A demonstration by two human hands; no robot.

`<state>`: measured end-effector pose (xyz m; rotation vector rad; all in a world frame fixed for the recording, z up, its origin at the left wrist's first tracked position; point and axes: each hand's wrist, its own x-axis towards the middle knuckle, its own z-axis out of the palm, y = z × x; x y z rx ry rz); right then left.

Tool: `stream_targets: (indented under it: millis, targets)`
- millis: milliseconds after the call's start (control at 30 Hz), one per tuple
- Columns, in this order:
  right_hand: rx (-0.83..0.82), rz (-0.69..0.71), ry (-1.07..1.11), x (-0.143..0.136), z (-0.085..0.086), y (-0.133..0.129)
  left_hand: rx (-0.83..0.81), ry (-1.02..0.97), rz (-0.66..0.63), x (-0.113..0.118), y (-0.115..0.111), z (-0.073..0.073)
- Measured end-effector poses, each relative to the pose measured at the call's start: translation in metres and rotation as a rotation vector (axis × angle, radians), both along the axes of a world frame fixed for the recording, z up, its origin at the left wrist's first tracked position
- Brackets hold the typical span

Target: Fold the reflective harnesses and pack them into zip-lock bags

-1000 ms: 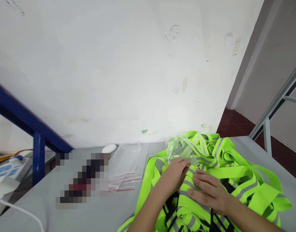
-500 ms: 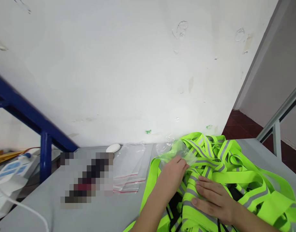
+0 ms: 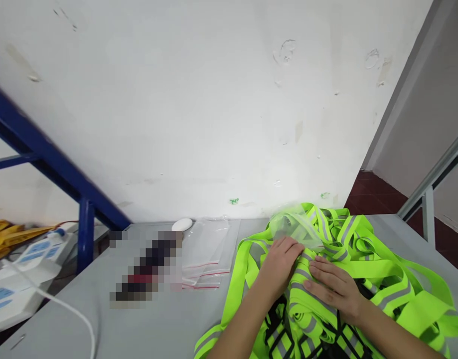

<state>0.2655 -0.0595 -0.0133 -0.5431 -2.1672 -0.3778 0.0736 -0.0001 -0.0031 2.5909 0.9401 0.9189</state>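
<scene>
A folded bundle of fluorescent yellow-green reflective straps [image 3: 307, 304] with grey stripes lies in front of me. My left hand [image 3: 283, 264] is closed at the bundle's far end, fingers curled on the edge of a clear plastic bag [image 3: 292, 222]. The bag lies over that end and the straps behind; how much of the bundle is inside it I cannot tell. My right hand [image 3: 337, 289] rests on the bundle's right side, its fingers stretched out over the folds. Loose reflective straps [image 3: 393, 274] and black elastic cords [image 3: 281, 329] surround both hands.
Flat clear zip bags [image 3: 206, 249] with red seal lines lie left on the grey table [image 3: 169, 329]. Beside them are a white oval object [image 3: 182, 225] and a blurred-out dark item [image 3: 150, 267]. A power strip [image 3: 27, 279], white cable and blue metal frame [image 3: 84, 234] stand at left.
My left hand has drawn the plastic bag toward the folded bundle's far end, and the bag now lies flatter. The right hand stays on the bundle. The view has shifted slightly left.
</scene>
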Motion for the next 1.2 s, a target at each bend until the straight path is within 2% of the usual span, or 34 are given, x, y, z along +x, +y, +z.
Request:
stream_targets:
  millis: [167,400,600,700,867,933,1067,1200]
  targets:
    - [-0.008,-0.032,0.003,0.002,-0.003,0.001,0.079,-0.080,0.059,0.002,-0.003,0.004]
    - [-0.036,-0.109,-0.014,0.009,-0.004,0.002,0.127,-0.094,-0.077,0.001,-0.010,0.011]
    - [-0.061,-0.082,-0.054,0.014,0.003,0.002,0.175,-0.144,-0.107,0.001,-0.013,0.020]
    - [-0.040,-0.083,-0.041,0.016,0.005,0.002,0.142,-0.114,-0.007,0.001,-0.011,0.019]
    - [0.022,-0.146,-0.018,0.017,0.005,0.001,-0.012,-0.091,0.376,0.009,-0.004,0.001]
    - [0.050,-0.172,-0.042,0.017,0.005,0.002,-0.078,-0.067,0.438,0.012,-0.005,-0.003]
    - [0.077,-0.247,-0.090,0.015,0.007,0.005,-0.010,-0.026,0.316,0.011,-0.011,0.004]
    - [0.045,-0.264,-0.075,0.016,0.009,0.007,0.117,-0.114,0.251,0.009,-0.015,0.010]
